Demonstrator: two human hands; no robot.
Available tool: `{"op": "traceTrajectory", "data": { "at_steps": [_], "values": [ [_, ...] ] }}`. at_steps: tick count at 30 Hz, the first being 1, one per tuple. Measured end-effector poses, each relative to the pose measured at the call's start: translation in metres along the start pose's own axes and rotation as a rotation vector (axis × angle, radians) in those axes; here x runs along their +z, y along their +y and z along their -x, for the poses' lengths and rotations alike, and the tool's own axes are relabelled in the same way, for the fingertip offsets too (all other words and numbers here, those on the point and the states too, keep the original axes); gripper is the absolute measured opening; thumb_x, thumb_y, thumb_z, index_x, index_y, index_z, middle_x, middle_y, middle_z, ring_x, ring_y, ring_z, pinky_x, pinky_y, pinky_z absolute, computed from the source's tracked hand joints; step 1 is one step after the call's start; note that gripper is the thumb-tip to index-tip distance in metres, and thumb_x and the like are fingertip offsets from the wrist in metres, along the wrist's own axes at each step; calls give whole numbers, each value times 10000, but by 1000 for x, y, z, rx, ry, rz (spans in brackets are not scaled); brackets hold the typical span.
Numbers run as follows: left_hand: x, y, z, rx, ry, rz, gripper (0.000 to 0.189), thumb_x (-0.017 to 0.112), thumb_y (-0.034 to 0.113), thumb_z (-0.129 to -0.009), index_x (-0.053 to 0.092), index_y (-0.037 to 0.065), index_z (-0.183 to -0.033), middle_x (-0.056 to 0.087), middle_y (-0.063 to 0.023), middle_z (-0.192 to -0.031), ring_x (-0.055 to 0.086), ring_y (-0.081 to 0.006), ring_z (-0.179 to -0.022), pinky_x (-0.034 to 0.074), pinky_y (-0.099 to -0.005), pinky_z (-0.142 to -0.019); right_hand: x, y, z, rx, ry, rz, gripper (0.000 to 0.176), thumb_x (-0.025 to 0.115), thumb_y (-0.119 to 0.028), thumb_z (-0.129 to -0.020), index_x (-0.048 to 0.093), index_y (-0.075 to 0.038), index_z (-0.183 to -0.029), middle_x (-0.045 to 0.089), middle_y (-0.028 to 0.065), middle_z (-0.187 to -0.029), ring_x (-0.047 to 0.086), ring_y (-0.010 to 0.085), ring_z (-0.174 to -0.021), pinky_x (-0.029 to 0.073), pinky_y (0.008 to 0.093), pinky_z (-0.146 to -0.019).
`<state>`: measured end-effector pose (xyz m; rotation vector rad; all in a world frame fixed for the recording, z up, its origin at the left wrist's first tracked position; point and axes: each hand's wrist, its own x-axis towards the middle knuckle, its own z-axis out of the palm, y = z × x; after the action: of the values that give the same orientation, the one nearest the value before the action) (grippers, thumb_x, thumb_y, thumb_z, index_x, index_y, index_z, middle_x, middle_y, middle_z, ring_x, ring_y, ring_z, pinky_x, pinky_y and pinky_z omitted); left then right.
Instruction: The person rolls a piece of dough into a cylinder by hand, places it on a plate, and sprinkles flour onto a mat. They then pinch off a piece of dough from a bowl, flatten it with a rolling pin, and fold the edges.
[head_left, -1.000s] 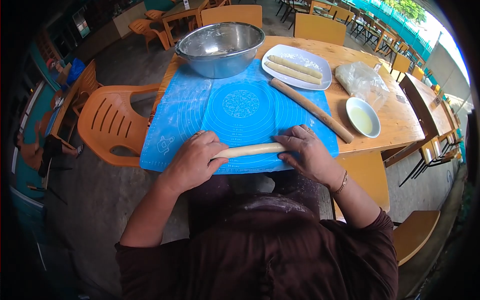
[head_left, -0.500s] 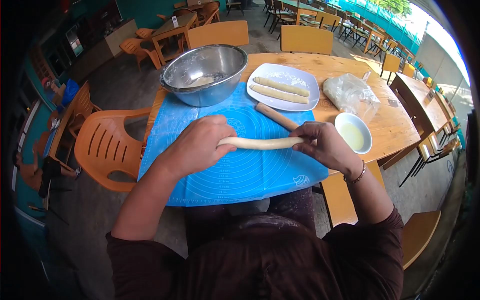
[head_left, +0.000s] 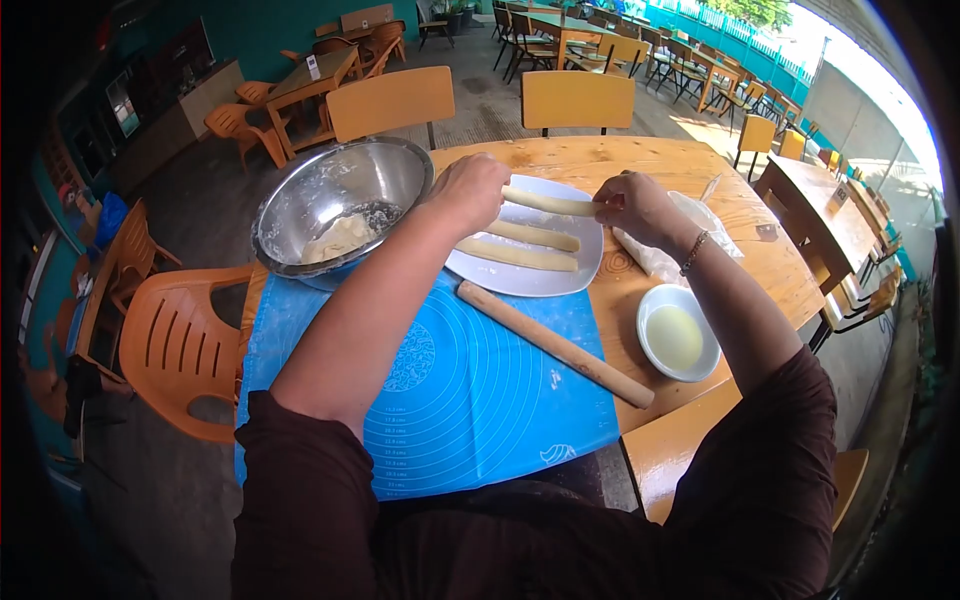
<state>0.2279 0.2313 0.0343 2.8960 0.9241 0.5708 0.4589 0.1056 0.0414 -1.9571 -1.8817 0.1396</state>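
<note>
A pale dough roll [head_left: 552, 202] is stretched between my two hands above the far side of a white plate [head_left: 590, 262]. My left hand [head_left: 474, 190] grips its left end, and my right hand [head_left: 640, 208] pinches the right end. Two more dough rolls lie side by side on the plate, an upper one [head_left: 535, 236] and a lower one [head_left: 520, 255]; my left hand and forearm hide part of the plate's left side. Nearer to me, a wooden rolling pin [head_left: 555, 344] lies slanted across the blue mat [head_left: 480, 420], its right end past the mat's edge.
Left of the plate stands a steel bowl [head_left: 280, 225] with dough [head_left: 340, 238] inside. A white bowl of pale yellow liquid [head_left: 674, 338] sits under my right forearm. Behind my right hand lies a clear plastic bag [head_left: 652, 262]. An orange chair [head_left: 180, 345] stands left of the table [head_left: 790, 270].
Both hands have carried the dough roll from over the mat forward to above the plate. The view has shifted too, and the rolling pin now shows in full.
</note>
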Motion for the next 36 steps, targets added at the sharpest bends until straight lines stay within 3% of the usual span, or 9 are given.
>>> {"op": "traceTrajectory", "data": {
  "at_steps": [5,10,18,22,24,28,32,36],
  "values": [
    [26,-20,-17,-112,-69,-54,192,656,34,-813,709,9,-996,650,-187,-1067,607,-345,-1070,482,-424,-940,27,1,-26,20,-48,77,208,715,-132,-748,753,-50,-936,712,185,-926,664,341,-930,512,405,-875],
    [38,-25,-25,-170,-90,-150,209,615,14,-827,715,25,-1010,652,-184,-1095,601,-343,-1089,465,-443,-971,46,5,-45,44,-92,141,167,715,-135,-762,749,-74,-914,713,151,-923,662,330,-949,512,412,-868],
    [55,-27,-23,-220,-98,-158,302,526,-54,-831,725,47,-1036,659,-168,-1123,570,-354,-1158,381,-555,-1059,60,14,-45,50,-125,144,222,706,-134,-775,734,-33,-970,717,172,-922,681,341,-894,532,406,-829],
    [52,-26,-24,-215,-107,-168,277,519,-58,-823,719,27,-995,654,-190,-1109,580,-358,-1138,419,-528,-1022,60,15,-44,29,-112,248,219,685,-127,-791,731,-24,-979,703,193,-975,664,352,-951,521,413,-861],
    [42,-22,-28,-255,-238,-165,239,519,-63,-814,705,-1,-950,647,-216,-1091,588,-366,-1116,458,-495,-966,56,13,-41,40,-105,292,220,681,-122,-794,730,-19,-981,697,200,-992,656,354,-975,516,413,-874],
    [36,-10,-20,-209,-193,-155,194,524,-63,-810,685,-27,-912,637,-232,-1089,595,-370,-1095,477,-467,-927,41,8,-25,24,-11,233,204,653,-104,-805,731,-24,-976,679,197,-988,631,354,-1003,498,421,-900],
    [27,3,0,-110,-68,-103,271,511,-75,-810,687,-28,-1011,630,-228,-1106,595,-369,-1088,475,-453,-940,17,2,6,-135,104,139,186,594,-64,-845,719,-6,-968,668,197,-970,635,354,-952,505,416,-869],
    [4,19,33,9,14,0,323,506,-66,-838,676,-25,-1110,631,-222,-1129,602,-367,-1065,477,-436,-934,-25,-22,59,-161,157,83,168,579,-38,-861,709,10,-956,666,193,-947,645,345,-894,515,397,-808]
  ]
}}
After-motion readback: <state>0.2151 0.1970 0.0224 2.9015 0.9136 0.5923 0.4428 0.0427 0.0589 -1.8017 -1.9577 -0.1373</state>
